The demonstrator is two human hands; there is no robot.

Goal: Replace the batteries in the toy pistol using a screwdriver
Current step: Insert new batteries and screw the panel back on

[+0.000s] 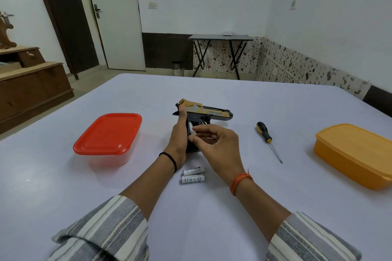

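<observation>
A black and gold toy pistol (209, 112) stands at the table's middle, barrel pointing right. My left hand (179, 135) grips its handle from the left, thumb up by the slide. My right hand (216, 143) pinches a white battery (192, 130) at the open side of the handle. Two more white batteries (193, 175) lie side by side on the table just in front of my wrists. A screwdriver (267, 139) with a black and yellow handle lies to the right, tip toward me.
A clear box with a red lid (109, 133) sits to the left of the pistol. An orange lidded box (356, 154) sits at the right edge. The white table (212, 218) runs under everything; a folding table stands by the far wall.
</observation>
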